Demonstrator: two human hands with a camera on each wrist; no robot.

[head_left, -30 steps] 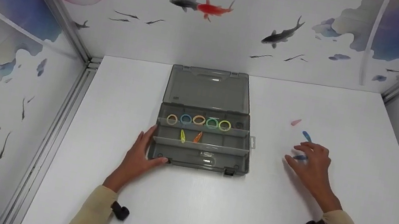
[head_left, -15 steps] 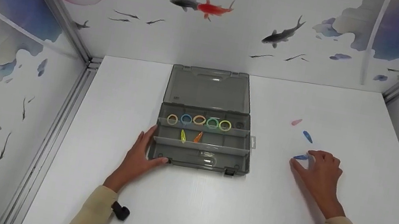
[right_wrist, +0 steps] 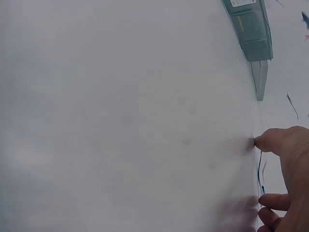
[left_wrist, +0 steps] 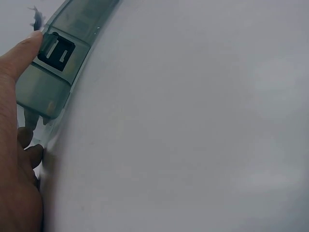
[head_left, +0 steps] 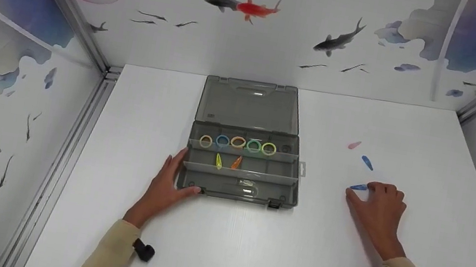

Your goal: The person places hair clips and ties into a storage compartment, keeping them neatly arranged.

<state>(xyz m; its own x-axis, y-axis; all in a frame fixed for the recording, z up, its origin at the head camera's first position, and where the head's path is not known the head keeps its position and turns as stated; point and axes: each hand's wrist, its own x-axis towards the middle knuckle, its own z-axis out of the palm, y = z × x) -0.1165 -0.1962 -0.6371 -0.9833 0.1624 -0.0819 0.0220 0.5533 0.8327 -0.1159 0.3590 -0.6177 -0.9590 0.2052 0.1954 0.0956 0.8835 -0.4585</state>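
Observation:
A grey see-through compartment box (head_left: 238,185) stands with its lid raised. Its back row holds several coloured rings (head_left: 238,142); a yellow hair clip (head_left: 219,161) and an orange hair clip (head_left: 236,162) lie in the middle row. My left hand (head_left: 163,189) rests at the box's front left corner, thumb stretched along the front by the latch (left_wrist: 57,52), fingers along the left side. On the right, my right hand (head_left: 380,212) spans a blue hair clip (head_left: 359,187) on the table, thumb tip at one end and index fingertip at the other, a gap between them in the right wrist view.
Farther back on the white table (head_left: 236,255) lie a second blue hair clip (head_left: 367,162) and a pink hair clip (head_left: 354,145). A small hanging tab (head_left: 302,169) sticks out from the box's right side. Walls with painted fish enclose the table.
My right hand has drawn back toward me from over the two blue clips and settled at the nearer one, its fingers slightly closer together. My left hand and the box stay put.

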